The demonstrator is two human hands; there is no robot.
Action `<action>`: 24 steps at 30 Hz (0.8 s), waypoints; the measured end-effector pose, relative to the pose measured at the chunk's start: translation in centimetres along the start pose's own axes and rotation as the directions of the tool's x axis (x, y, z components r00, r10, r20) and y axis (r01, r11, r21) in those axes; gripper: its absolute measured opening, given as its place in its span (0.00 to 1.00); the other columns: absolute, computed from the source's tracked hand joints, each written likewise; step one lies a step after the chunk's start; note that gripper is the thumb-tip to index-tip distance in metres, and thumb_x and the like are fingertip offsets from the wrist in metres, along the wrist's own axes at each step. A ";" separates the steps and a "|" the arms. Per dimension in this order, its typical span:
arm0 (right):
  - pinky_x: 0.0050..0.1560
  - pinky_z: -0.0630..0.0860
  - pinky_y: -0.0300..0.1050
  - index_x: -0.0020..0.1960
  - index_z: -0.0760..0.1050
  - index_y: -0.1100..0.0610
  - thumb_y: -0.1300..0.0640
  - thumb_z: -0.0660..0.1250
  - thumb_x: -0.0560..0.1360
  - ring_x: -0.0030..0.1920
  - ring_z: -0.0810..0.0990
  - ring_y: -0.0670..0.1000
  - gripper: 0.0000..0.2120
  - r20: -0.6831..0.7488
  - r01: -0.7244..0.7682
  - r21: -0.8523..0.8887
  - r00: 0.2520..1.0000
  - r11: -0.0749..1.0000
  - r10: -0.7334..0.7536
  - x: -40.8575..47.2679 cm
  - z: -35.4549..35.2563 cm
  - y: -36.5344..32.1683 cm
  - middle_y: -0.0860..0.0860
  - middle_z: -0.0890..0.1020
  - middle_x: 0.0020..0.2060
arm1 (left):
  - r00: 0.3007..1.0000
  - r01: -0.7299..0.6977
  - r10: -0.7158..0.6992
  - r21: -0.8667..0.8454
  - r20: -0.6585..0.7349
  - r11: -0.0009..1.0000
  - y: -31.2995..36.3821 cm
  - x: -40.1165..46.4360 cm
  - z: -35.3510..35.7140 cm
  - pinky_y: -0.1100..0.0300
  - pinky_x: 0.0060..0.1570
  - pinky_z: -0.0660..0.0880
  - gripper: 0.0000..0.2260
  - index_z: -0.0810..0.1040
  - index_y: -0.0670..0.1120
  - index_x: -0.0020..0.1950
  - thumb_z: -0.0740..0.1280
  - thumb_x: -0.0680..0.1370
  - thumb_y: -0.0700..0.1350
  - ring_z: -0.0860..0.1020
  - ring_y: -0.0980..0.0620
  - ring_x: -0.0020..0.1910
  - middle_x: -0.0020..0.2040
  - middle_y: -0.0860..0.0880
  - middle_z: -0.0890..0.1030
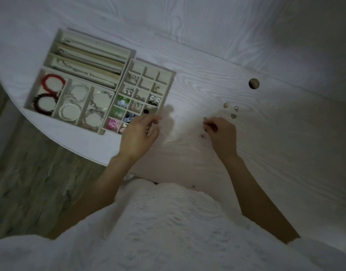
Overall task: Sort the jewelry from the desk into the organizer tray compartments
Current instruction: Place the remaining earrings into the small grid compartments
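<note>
Pinching tiny earring (pixel 205 119), right hand (pixel 223 133).

garment (pixel 158 222): white, fuzzy knit | forearms: bare | nails: dark polish

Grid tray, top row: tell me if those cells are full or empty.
Empty. The grid tray's top three cells show only bare lining; jewelry sits in cells lower down.
</note>
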State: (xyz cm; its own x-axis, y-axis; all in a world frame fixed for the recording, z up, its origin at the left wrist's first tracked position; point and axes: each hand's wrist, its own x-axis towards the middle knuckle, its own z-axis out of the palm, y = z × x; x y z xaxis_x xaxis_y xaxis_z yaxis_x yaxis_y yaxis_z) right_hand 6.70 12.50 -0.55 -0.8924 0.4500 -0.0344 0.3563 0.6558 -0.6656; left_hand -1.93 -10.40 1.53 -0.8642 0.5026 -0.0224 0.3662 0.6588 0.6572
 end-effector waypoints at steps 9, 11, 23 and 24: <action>0.50 0.76 0.35 0.47 0.82 0.62 0.66 0.69 0.73 0.45 0.75 0.47 0.05 0.212 0.073 0.123 0.972 0.990 -0.098 2.7 6.1 -8.9 0.56 0.74 0.52 | 0.932 0.333 -0.313 0.095 -0.182 0.938 -7.2 -0.8 -3.9 0.51 0.55 0.69 0.14 0.79 0.45 0.60 0.69 0.75 0.42 0.72 0.40 0.57 0.56 0.42 0.77; 0.51 0.75 0.38 0.45 0.81 0.61 0.65 0.69 0.73 0.46 0.75 0.48 0.03 0.228 0.077 0.113 0.968 0.991 -0.102 3.2 7.4 -9.7 0.55 0.73 0.51 | 0.932 0.326 -0.309 0.067 -0.189 0.943 -7.9 -0.7 -4.3 0.53 0.56 0.67 0.14 0.78 0.45 0.60 0.68 0.75 0.42 0.72 0.40 0.58 0.56 0.43 0.78; 0.40 0.62 0.35 0.46 0.82 0.60 0.67 0.69 0.71 0.45 0.76 0.54 0.07 0.225 0.100 -0.132 0.972 0.986 -0.068 4.0 9.8 -11.3 0.55 0.81 0.40 | 0.915 0.352 -0.352 -0.039 -0.197 0.935 -8.8 0.3 -4.9 0.55 0.57 0.65 0.15 0.77 0.44 0.63 0.67 0.76 0.41 0.70 0.40 0.60 0.57 0.41 0.76; 0.41 0.63 0.36 0.47 0.82 0.60 0.67 0.68 0.71 0.45 0.76 0.54 0.08 0.224 0.121 -0.149 0.971 0.981 -0.085 4.1 9.6 -11.4 0.55 0.82 0.41 | 0.913 0.351 -0.351 -0.039 -0.206 0.936 -8.9 0.4 -5.1 0.54 0.57 0.65 0.15 0.77 0.44 0.63 0.67 0.76 0.41 0.70 0.41 0.60 0.58 0.41 0.76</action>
State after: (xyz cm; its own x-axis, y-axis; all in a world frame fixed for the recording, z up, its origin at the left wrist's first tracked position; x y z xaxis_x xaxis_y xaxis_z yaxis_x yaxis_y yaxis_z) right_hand -3.69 1.09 -0.23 -0.9588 0.2450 -0.1435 0.2832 0.7884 -0.5461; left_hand -7.32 -18.87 -0.45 -0.9890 0.1126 -0.0958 0.0261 0.7706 0.6368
